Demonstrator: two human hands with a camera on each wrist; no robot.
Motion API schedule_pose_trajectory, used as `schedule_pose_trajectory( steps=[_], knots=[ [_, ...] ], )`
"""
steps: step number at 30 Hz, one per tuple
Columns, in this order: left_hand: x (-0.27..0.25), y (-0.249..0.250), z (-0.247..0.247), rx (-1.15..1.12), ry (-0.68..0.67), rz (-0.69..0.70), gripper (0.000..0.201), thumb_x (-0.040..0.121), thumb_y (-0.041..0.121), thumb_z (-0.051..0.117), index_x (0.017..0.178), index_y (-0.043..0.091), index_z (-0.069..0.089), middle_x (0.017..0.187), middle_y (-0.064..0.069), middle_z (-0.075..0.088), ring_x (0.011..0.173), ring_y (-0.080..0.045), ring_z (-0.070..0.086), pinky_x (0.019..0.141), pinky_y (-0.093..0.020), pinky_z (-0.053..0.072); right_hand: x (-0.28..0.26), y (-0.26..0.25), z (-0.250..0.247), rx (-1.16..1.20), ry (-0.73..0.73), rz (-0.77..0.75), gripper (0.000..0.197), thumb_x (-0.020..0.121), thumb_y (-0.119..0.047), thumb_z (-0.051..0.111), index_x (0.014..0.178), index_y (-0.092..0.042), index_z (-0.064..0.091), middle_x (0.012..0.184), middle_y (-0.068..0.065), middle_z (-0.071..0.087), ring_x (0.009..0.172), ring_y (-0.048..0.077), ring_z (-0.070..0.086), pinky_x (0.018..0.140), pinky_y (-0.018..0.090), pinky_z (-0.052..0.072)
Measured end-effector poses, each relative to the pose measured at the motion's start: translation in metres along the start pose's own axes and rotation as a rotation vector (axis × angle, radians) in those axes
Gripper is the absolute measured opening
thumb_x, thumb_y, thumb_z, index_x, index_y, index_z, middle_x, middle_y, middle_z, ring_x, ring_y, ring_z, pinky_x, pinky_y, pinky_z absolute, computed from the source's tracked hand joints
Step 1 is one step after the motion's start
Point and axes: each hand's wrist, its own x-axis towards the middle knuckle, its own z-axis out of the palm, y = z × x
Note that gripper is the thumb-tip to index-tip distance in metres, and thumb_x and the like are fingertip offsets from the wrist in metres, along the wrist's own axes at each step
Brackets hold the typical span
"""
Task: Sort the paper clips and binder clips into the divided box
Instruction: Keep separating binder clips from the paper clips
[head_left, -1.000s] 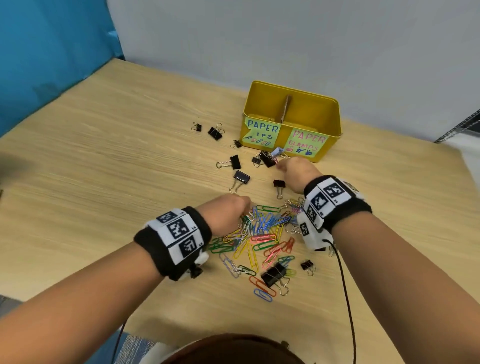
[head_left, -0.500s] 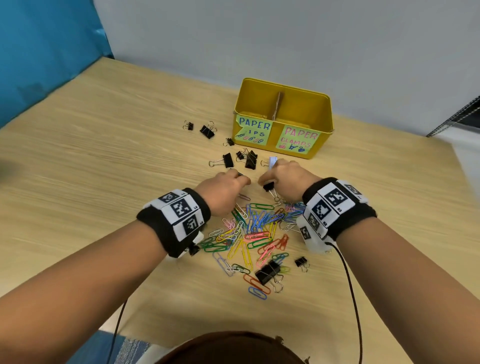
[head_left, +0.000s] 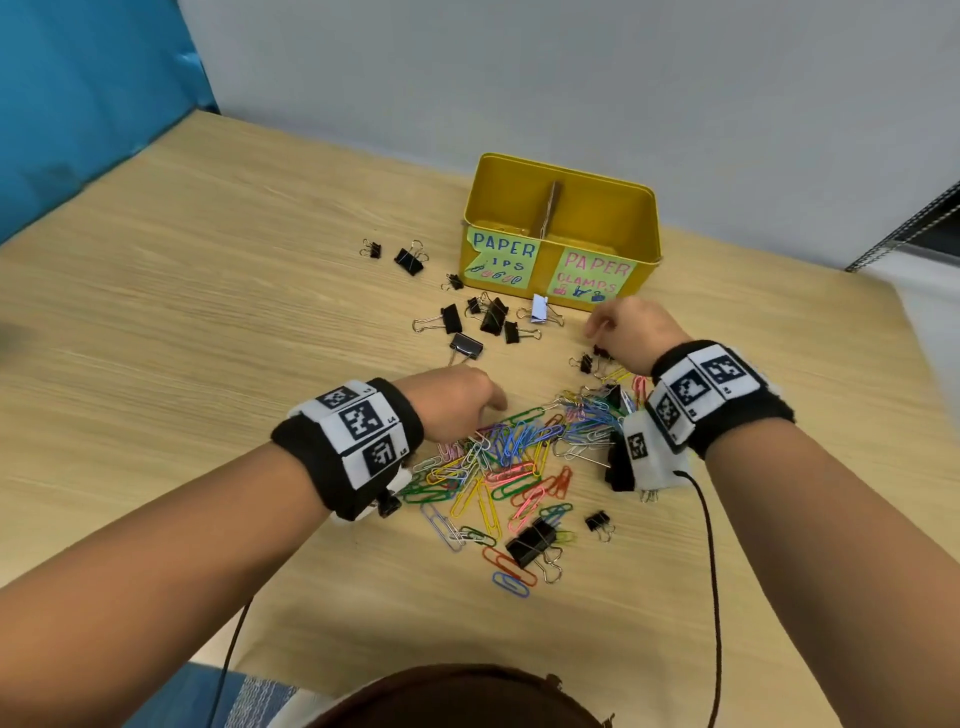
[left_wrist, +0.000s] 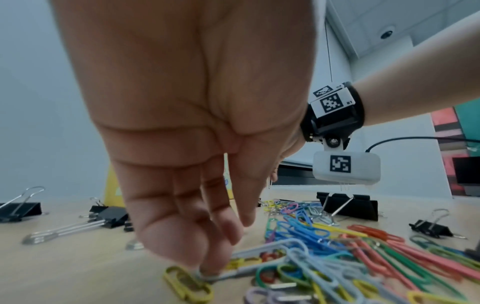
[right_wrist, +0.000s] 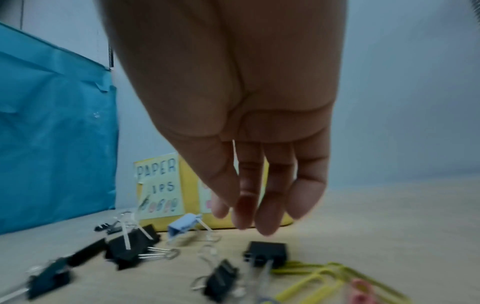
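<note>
The box (head_left: 602, 208) hides its floor; nearest binder clips (right_wrist: 49, 279) are blurred.

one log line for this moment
left hand: fingertips touch paper clips | right hand: empty, over black binder clips | yellow divided box: beyond both hands
</note>
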Motion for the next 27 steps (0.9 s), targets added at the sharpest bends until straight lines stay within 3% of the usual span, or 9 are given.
schedule_pose_trajectory(
  steps=[4,6,8,10,12,17,20,23,27],
  knots=[
    [0.012,0.013,-0.005,0.008,0.043,0.043,0.049,0.092,-0.002,0.034,0.136,0.017,0.047,0.134,-0.01,0.052,0.123,-0.026,0.048,0.101,-0.033,0.039,-0.011,0.019,-0.005,-0.082,-0.131,0.079,0.028,0.09,-0.003,0.047,0.106,-0.011,0.069,0.121,0.012,0.062,0.1,0.024,0.055,0.084,0.027,0.041],
    [0.022,0.021,-0.006,0.027,0.039,0.073,0.05,0.092,-0.002,0.035,0.135,0.019,0.047,0.132,-0.01,0.051,0.122,-0.026,0.048,0.1,-0.036,0.041,-0.012,0.018,0.001,-0.057,-0.183,0.028,0.039,0.091,-0.002,0.043,0.121,-0.016,0.063,0.131,0.009,0.059,0.117,0.025,0.054,0.094,0.027,0.041],
    [0.032,0.031,-0.007,0.055,0.046,0.107,0.051,0.092,0.0,0.037,0.138,0.022,0.044,0.131,-0.008,0.047,0.121,-0.026,0.047,0.097,-0.036,0.042,-0.011,0.019,0.006,-0.016,-0.16,-0.025,0.046,0.092,-0.003,0.04,0.131,-0.021,0.056,0.138,0.006,0.055,0.125,0.025,0.05,0.101,0.026,0.038],
    [0.044,0.039,-0.007,0.075,0.077,0.142,0.054,0.091,0.003,0.041,0.142,0.022,0.036,0.137,-0.008,0.04,0.125,-0.026,0.043,0.1,-0.037,0.042,-0.007,0.023,0.006,0.037,-0.062,-0.002,0.041,0.093,-0.004,0.04,0.125,-0.02,0.061,0.135,0.008,0.057,0.122,0.025,0.052,0.097,0.024,0.04],
    [0.055,0.046,-0.005,0.111,0.065,0.186,0.059,0.092,0.007,0.044,0.146,0.022,0.025,0.151,-0.006,0.026,0.136,-0.028,0.031,0.11,-0.044,0.035,-0.005,0.03,0.005,0.026,-0.018,0.027,0.042,0.091,0.0,0.039,0.12,-0.018,0.063,0.133,0.01,0.058,0.119,0.025,0.054,0.093,0.024,0.041],
    [0.075,0.044,-0.013,0.232,-0.098,0.061,0.061,0.098,0.033,0.032,0.15,0.014,0.006,0.16,-0.005,-0.004,0.148,-0.025,-0.001,0.118,-0.054,0.011,-0.009,0.039,0.006,-0.135,-0.152,-0.028,0.056,0.088,0.007,0.033,0.138,-0.014,0.048,0.148,0.009,0.043,0.136,0.024,0.04,0.111,0.027,0.029],
    [0.076,0.036,-0.022,0.177,-0.014,0.003,0.059,0.099,0.029,0.033,0.15,0.015,0.007,0.16,-0.002,-0.003,0.148,-0.025,0.002,0.117,-0.051,0.009,-0.007,0.044,0.007,-0.144,-0.189,-0.075,0.058,0.089,0.007,0.032,0.143,-0.013,0.039,0.154,0.007,0.032,0.141,0.024,0.031,0.115,0.027,0.021],
    [0.075,0.036,-0.021,0.14,0.054,0.047,0.059,0.098,0.024,0.036,0.15,0.016,0.01,0.16,-0.003,0.002,0.147,-0.025,0.007,0.119,-0.043,0.011,-0.005,0.051,0.008,-0.137,-0.099,-0.005,0.047,0.095,-0.004,0.033,0.141,-0.013,0.043,0.145,0.017,0.04,0.134,0.032,0.04,0.111,0.032,0.03],
    [0.071,0.042,-0.007,0.145,0.041,0.145,0.054,0.093,0.015,0.046,0.144,0.022,0.031,0.146,-0.009,0.034,0.135,-0.027,0.032,0.113,-0.04,0.031,-0.006,0.049,0.015,-0.11,-0.171,0.062,0.049,0.091,-0.002,0.04,0.136,-0.02,0.048,0.136,0.017,0.042,0.126,0.035,0.046,0.109,0.037,0.037]
  ],
)
